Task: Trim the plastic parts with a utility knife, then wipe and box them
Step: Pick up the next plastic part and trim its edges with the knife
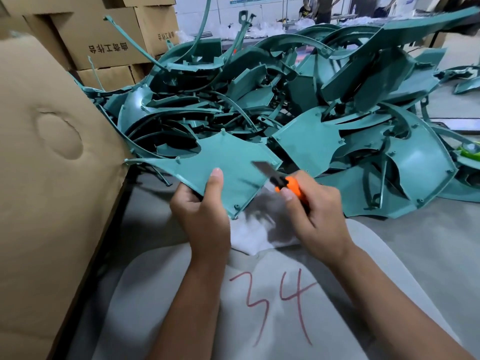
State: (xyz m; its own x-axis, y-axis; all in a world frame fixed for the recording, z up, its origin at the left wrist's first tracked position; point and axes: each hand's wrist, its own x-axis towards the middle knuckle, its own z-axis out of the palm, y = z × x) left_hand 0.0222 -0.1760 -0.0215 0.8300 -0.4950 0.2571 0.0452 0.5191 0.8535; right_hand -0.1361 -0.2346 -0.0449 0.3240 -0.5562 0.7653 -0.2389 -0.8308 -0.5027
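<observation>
I see my left hand (201,211) pinching one teal plastic part (220,165) by its near edge, thumb flat on the upper face and the other fingers curled underneath, out of sight. The part is held up over the grey table (415,242), tilted toward me. My right hand (315,211) is wrapped round the orange utility knife (283,181), thumb on the handle; its blade lies against the part's right edge, blurred. One knife, one part in hand. Behind it a heap of teal parts (324,100) sprawls across the table, too tangled for me to count. A white cloth (253,237) lies beneath my hands, partly covered by them. One large cardboard box (52,165) stands at my left, cut off by the frame, with stacked cartons (104,40) behind it
</observation>
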